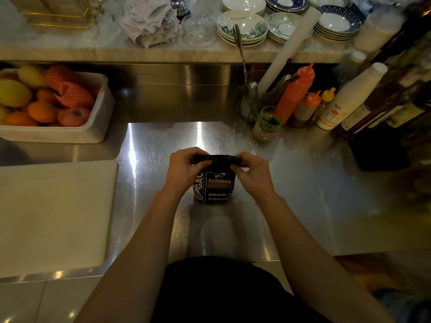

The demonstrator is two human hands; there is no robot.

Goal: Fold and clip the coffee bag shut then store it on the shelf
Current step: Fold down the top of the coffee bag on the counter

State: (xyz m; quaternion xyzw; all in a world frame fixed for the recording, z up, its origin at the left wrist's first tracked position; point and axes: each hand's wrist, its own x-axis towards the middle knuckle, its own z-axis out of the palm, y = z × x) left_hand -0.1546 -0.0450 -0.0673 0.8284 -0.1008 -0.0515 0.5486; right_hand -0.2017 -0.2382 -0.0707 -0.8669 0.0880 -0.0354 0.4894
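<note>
A dark coffee bag with white lettering stands upright on the steel counter, in the middle of the view. My left hand grips the left end of its top edge. My right hand grips the right end. The top strip of the bag runs flat between my fingers and looks folded over. No clip shows in either hand. A marble shelf runs along the back, above the counter.
A white tub of fruit sits at the back left, and a white cutting board lies at the left. Squeeze bottles, a small glass, a utensil holder and tall bottles crowd the back right. Stacked plates and napkins rest on the shelf.
</note>
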